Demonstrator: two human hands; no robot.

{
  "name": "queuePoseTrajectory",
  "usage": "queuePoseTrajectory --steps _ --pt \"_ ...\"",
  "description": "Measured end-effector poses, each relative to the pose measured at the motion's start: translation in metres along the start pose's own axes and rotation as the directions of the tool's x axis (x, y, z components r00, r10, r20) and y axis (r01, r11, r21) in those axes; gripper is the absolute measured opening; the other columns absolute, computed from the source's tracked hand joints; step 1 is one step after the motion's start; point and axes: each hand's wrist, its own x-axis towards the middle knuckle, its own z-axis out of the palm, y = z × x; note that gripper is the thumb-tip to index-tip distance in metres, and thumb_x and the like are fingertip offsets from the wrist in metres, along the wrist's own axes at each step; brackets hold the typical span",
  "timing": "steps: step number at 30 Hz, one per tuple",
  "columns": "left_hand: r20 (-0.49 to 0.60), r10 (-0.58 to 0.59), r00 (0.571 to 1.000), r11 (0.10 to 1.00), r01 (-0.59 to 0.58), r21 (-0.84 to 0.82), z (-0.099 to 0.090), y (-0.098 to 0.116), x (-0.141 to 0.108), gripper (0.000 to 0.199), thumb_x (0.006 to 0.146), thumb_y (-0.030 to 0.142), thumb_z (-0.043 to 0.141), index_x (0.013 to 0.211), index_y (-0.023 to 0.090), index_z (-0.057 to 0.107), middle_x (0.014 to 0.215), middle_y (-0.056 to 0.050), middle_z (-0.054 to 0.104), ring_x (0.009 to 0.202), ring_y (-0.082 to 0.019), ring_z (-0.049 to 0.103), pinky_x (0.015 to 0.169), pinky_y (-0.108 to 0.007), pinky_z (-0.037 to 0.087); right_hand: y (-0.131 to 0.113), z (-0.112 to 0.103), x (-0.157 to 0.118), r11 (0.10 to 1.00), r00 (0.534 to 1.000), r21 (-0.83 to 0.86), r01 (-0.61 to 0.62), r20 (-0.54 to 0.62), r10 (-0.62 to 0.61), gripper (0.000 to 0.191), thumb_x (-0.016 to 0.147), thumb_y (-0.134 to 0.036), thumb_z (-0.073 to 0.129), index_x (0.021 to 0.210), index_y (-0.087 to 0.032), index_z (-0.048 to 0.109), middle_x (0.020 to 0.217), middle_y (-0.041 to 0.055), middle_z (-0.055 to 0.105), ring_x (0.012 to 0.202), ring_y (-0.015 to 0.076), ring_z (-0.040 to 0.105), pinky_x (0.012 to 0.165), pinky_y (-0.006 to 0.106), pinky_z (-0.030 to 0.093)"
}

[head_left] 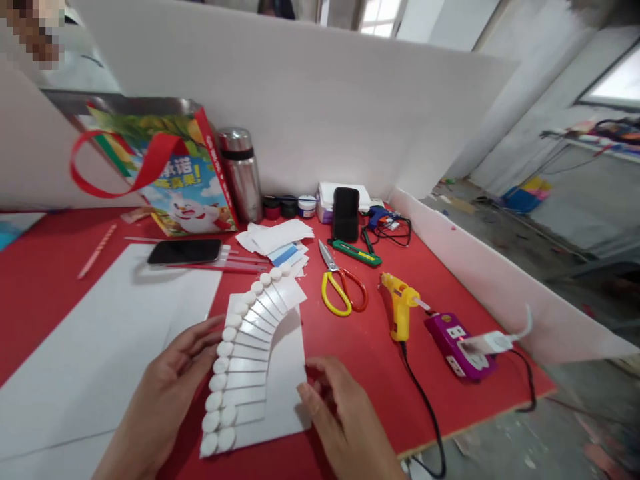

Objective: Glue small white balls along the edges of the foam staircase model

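Note:
A white sheet (290, 393) lies on the red table, with a curved strip (243, 369) on it crossed by thin dark lines. White round discs (221, 365) run along the strip's outer left edge, with two more beside them at the bottom. At the left edge of this piece, my left hand (173, 390) has its fingers bent beside the discs, some tips hidden behind them. My right hand (343, 413) is at the sheet's right edge, thumb and fingers apart, nothing between them.
Scissors (340, 283), a green cutter (356, 253) and a yellow glue gun (400, 303) lie beyond and right. A purple power block (460, 347) is at the right. A phone (185, 251), gift bag (175, 167) and steel flask (241, 177) stand or lie at the back left.

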Motion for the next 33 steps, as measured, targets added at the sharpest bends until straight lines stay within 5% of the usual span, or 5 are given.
queuePoseTrajectory --steps 10,14,17,22,33 --pt "-0.12 -0.11 0.987 0.974 0.083 -0.21 -0.031 0.015 -0.018 0.071 0.067 0.045 0.089 0.132 0.027 0.065 0.125 -0.007 0.075 0.109 -0.027 0.072 0.078 -0.025 0.063 -0.005 0.012 0.004 0.929 0.988 0.359 -0.091 0.151 0.038 0.052 0.098 -0.06 0.052 0.121 -0.017 0.068 0.113 0.0151 0.075 0.099 0.0243 0.072 0.087 0.034 0.057" --pt "-0.198 -0.167 0.966 0.964 0.118 -0.238 -0.068 0.022 -0.008 0.073 0.06 0.039 0.092 0.128 0.029 0.068 0.12 -0.005 0.078 0.095 -0.028 0.076 0.069 -0.029 0.064 0.006 0.018 0.007 0.928 0.995 0.365 -0.073 0.094 0.041 0.049 0.095 -0.061 0.057 0.117 -0.019 0.069 0.111 0.0144 0.075 0.093 0.0233 0.073 0.078 0.032 0.059" --pt "-0.329 -0.132 0.935 0.969 0.052 -0.241 -0.105 0.022 0.008 0.07 0.053 0.038 0.095 0.119 0.029 0.073 0.108 -0.002 0.08 0.076 -0.022 0.073 0.056 -0.025 0.06 0.017 0.023 0.011 0.9 0.995 0.426 -0.09 0.066 0.069 0.05 0.097 -0.061 0.053 0.113 -0.016 0.066 0.09 0.011 0.074 0.064 0.0162 0.068 0.056 0.025 0.054" --pt "-0.436 -0.18 0.882 0.974 0.099 -0.203 -0.15 0.018 0.031 0.053 0.062 0.031 0.091 0.112 0.029 0.076 0.099 0.002 0.08 0.076 -0.018 0.07 0.056 -0.022 0.058 0.028 0.027 0.01 0.93 1.0 0.367 -0.012 0.004 0.011 0.046 0.099 -0.057 0.051 0.109 -0.015 0.064 0.071 0.0038 0.066 0.049 0.0109 0.058 0.047 0.02 0.048" --pt "-0.529 -0.091 0.844 0.996 0.066 -0.067 -0.144 0.017 0.035 0.025 0.071 0.026 0.078 0.096 0.024 0.076 0.088 0.002 0.079 0.078 -0.018 0.069 0.059 -0.022 0.057 0.029 0.025 0.01 0.936 1.0 0.352 0.008 -0.001 -0.008 0.044 0.099 -0.057 0.051 0.1 -0.016 0.067 0.07 0.0038 0.066 0.049 0.0109 0.058 0.045 0.02 0.049"
